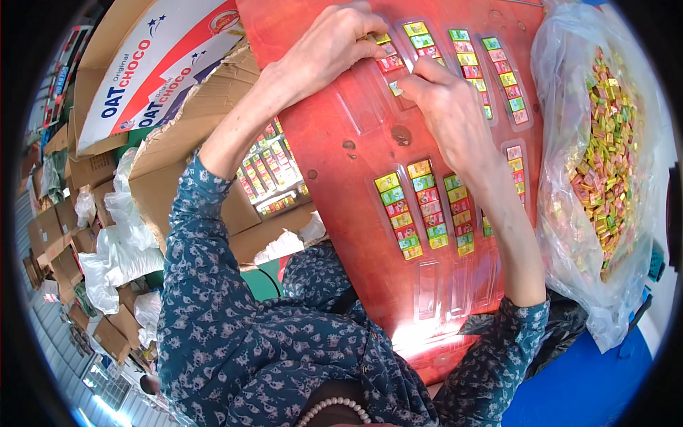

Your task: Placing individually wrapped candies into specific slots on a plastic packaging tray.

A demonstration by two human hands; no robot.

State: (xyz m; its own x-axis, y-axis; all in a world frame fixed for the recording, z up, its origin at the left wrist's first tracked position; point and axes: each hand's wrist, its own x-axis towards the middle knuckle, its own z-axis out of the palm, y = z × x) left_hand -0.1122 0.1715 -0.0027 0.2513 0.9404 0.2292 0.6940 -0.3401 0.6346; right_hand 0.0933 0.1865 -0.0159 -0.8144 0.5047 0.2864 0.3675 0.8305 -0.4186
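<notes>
Red tbl (331,185), grn flr (267,282), bright lt (112,414)

Counter (326,160) is gleaming kinda glossy, trays (361,103) are looking like clear shiny plastic, bag (560,153) is looking thin, crinkly plastic, and box (169,169) is showing matt, rough-edged cardboard.

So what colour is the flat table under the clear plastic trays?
Red: the flat table shows best in the head view.

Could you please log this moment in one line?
left hand: far end, packet row; right hand: near end, same row; clear bag: at right
</notes>
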